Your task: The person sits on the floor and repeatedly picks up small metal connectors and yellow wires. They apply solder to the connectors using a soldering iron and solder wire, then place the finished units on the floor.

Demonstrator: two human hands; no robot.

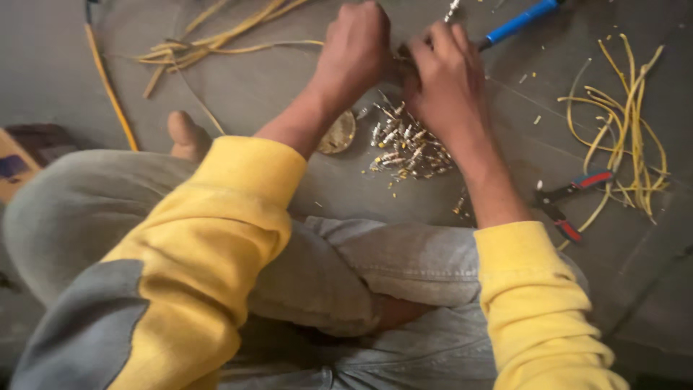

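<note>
Our left hand and right hand met close together above the grey floor, fingers curled inward and closed around something small between them; we could not tell what it was, since the knuckles hid it. A blue-handled tool stuck out from behind the right hand toward the upper right, seemingly gripped by that hand, though the grip itself was hidden.

Just below the hands lay a heap of small silver and brass metal connectors, spread on the floor. Just left of the heap, beside our left wrist, sat a small round brass-coloured dish.

Further right, a pair of red-and-blue-handled pliers rested on the floor, touching a loose bundle of cut yellow wires. At the upper left another tangle of yellow wires lay well apart from the hands, with a long orange cord running down beside it.

Nearest us, our yellow sleeves and crossed grey trousers filled the lower view, a bare toe showing by the left knee.
</note>
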